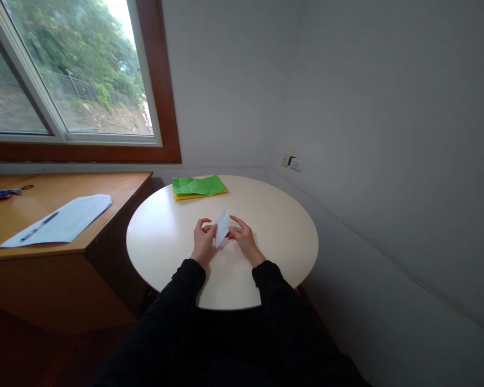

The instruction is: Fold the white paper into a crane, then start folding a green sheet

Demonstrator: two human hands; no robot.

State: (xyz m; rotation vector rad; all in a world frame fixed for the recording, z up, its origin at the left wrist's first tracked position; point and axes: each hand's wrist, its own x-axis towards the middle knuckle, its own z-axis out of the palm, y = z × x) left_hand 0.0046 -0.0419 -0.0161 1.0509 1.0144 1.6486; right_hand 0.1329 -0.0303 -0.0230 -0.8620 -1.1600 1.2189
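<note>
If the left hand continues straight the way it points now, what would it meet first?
Apart from the small folded white paper it holds, the left hand would probably meet the creased green paper over yellow paper, though its height is unclear.

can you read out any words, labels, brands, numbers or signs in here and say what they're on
No text can be read anywhere.
White paper on the desk: any marks too blurred to read.
Pen, wall socket: too small to read any marking.
Folded white paper, green paper: no writing visible.
</note>
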